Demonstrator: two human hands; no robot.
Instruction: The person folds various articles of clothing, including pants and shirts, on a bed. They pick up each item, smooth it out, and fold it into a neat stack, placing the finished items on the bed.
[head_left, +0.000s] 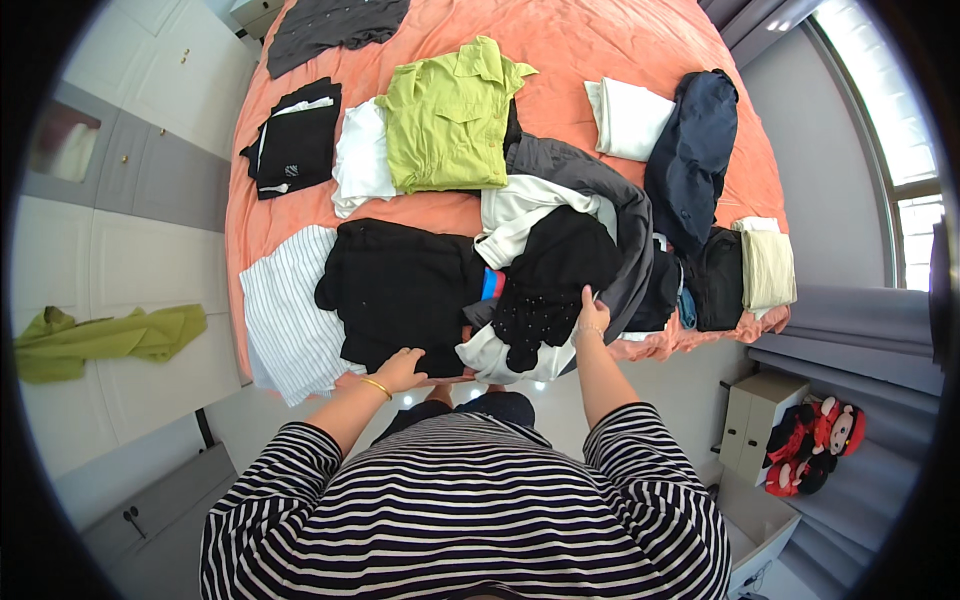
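Note:
A folded black garment (409, 292) lies flat near the front edge of the bed. My left hand (401, 369) rests on its lower edge, with a gold bangle at the wrist. To the right, a crumpled black garment with small pale dots (544, 311) lies over white clothing (536, 199) and a dark grey garment (634, 217). My right hand (592, 315) grips the right side of the dotted garment; the fingers' far side is hidden. A blue and red piece of fabric (491, 283) shows between the two black garments.
Around these, the coral bedcover (555, 97) bears a lime-green shirt (450, 124), a striped garment (292, 300), a folded black stack (296, 142), white folded cloth (634, 116), a navy garment (694, 150) and beige clothing (769, 262). A drawer cabinet (757, 420) and plush dolls (817, 442) stand right.

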